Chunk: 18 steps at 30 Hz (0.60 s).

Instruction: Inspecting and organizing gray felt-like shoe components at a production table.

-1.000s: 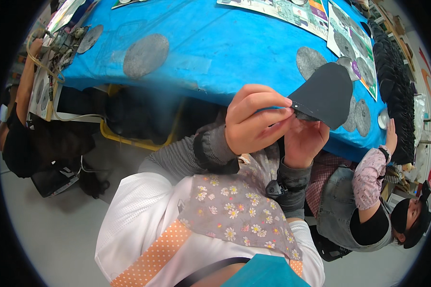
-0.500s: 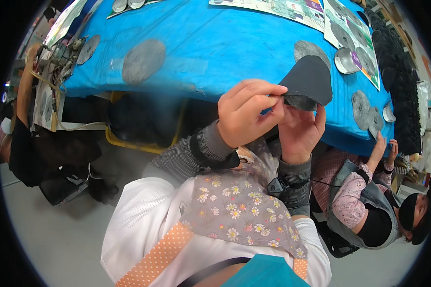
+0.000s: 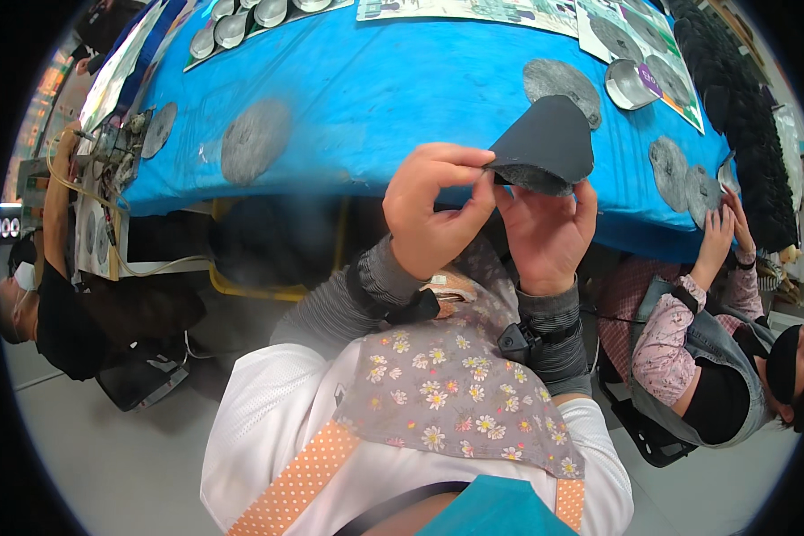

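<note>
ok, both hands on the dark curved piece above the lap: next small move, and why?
Probably a small turn of the dark fabric piece between the fingers. The left hand pinches its left edge, the right hand cups it from below, and it sits raised in front of the blue table, so only part of the edge faces the person.

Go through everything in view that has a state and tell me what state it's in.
Dark fabric piece: folded, raised above the table.
Left hand: pinching the piece's edge.
Right hand: supporting it from below.
Blue table: covered, grey discs lying flat.
Metal bowl: upright.
</note>
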{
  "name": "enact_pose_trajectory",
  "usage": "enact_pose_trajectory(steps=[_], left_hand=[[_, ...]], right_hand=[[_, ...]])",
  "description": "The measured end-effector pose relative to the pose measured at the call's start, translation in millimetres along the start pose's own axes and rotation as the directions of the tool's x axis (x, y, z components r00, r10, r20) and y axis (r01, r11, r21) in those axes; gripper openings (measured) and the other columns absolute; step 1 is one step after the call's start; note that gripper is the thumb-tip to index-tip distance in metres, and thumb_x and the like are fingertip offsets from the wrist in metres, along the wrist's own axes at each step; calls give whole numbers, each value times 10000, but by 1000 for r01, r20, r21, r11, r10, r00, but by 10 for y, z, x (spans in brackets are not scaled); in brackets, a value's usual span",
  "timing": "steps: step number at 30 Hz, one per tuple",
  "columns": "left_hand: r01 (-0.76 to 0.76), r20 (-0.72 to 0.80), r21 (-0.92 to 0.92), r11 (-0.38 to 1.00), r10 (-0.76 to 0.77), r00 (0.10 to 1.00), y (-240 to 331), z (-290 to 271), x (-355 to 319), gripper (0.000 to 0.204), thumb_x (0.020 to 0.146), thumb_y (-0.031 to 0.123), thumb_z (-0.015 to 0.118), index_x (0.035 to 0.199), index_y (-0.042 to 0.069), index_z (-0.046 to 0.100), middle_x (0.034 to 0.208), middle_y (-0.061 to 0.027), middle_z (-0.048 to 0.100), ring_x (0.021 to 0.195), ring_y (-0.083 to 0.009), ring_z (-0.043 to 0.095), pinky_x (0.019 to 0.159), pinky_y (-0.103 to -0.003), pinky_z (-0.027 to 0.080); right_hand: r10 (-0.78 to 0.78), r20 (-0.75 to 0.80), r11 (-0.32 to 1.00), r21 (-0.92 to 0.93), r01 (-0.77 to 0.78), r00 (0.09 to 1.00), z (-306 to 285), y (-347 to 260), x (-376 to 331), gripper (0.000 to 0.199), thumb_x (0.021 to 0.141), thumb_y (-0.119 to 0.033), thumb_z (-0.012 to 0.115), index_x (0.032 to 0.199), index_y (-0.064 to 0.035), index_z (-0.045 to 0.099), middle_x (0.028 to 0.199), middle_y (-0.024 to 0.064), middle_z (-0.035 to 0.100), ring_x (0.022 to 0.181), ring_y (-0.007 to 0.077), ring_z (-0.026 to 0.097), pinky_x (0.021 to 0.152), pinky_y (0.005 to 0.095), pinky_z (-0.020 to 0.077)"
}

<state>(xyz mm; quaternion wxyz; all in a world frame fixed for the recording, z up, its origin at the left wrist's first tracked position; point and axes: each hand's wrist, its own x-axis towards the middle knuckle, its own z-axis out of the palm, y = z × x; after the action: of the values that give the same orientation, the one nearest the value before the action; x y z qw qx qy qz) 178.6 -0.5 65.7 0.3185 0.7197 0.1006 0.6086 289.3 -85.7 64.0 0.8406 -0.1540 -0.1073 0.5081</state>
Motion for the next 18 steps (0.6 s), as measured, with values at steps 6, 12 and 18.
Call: enact_pose_trajectory(steps=[6,12,18], left_hand=[[8,-135,-243,970,-42,990,26,116,58,355,703,-119,642,979,37,482,1095,-150,576,890,-228,624,818,-346,507],[279,170,8,960,-276,946,75,-7,237,400,722,-118,579,1101,10,591,1010,-105,648,896,-197,642,774,-286,510],[336,136,118,935,-350,927,-73,-161,233,374,715,-147,520,1025,7,661,926,-113,684,849,-134,640,738,-241,490]], right_hand=[[-80,38,991,-105,84,996,68,-4,-21,397,914,-339,412,1177,-54,502,1178,100,551,1114,257,510,913,464,426],[-125,1,925,-362,117,992,119,-8,-55,357,913,-271,458,1157,-13,502,1101,103,559,1008,216,554,839,362,472],[62,-137,604,-783,-147,989,82,-246,-54,323,849,-283,609,969,12,551,788,24,572,700,117,528,633,273,470]])
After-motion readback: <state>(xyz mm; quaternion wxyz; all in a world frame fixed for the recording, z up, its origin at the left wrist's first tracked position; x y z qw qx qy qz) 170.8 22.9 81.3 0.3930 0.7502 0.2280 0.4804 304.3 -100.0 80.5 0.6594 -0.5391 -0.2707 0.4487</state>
